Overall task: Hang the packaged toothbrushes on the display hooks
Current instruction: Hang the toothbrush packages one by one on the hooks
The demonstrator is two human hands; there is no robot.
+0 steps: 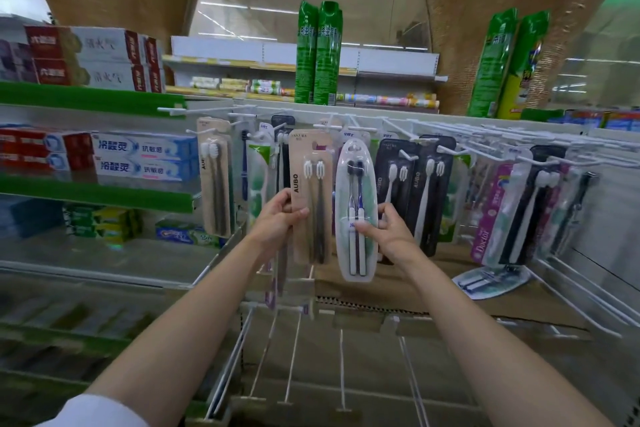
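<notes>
I have the beige AUBO pack (309,196) upright in my left hand (277,218), thumb across its lower front and the fingers curled behind its left edge, so the hand is clamped on the card about midway up. The pack's top reaches up among the white display hooks (349,125); whether its hang hole is on a hook I cannot tell.

Just right of the AUBO pack, nearly touching it, is the clear oval blister pack (356,208) with two dark-bristled brushes. My right hand (391,236) pinches it, thumb on the front over the white handles, fingers wrapped behind its right edge. Its top also sits up near the hooks; I cannot tell if it hangs.

Left of the AUBO pack another beige pack (214,180) hangs on its own hook. Right of the blister pack hang black packs (420,191) with white brushes, then a crowded row of mixed packs, one a pink Doctor pack (488,215). Below and right, a loose blister pack (491,282) lies flat on cardboard (554,302).

Far left of the AUBO pack, toothpaste boxes (142,158) fill green-edged shelves. Above it stand two green spray cans (318,52). Below, bare hooks (294,354) jut toward me.
</notes>
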